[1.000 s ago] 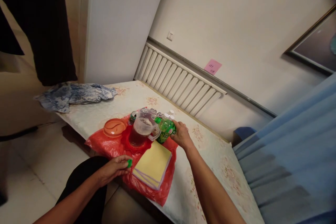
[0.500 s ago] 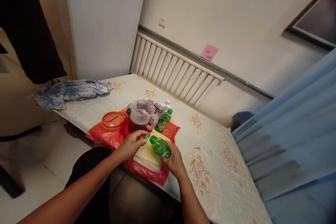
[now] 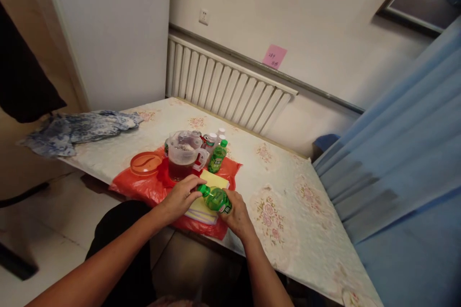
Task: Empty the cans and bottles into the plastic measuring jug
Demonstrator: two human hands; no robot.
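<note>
Left hand (image 3: 180, 198): fingers pinch the green cap (image 3: 203, 190) at the neck of the held bottle (image 3: 217, 199). Right hand (image 3: 237, 214): fingers are closed around the bottle body. The bottle is tilted, neck toward the left fingers, above the yellow cloths (image 3: 213, 179). Beyond the fingers, the jug (image 3: 183, 154) of dark liquid and the upright green bottle (image 3: 218, 157) stand on the bench (image 3: 248, 172).

White radiator (image 3: 226, 87) below pale wall (image 3: 288, 5), blue folds (image 3: 406, 153) at right, apparently curtain.
</note>
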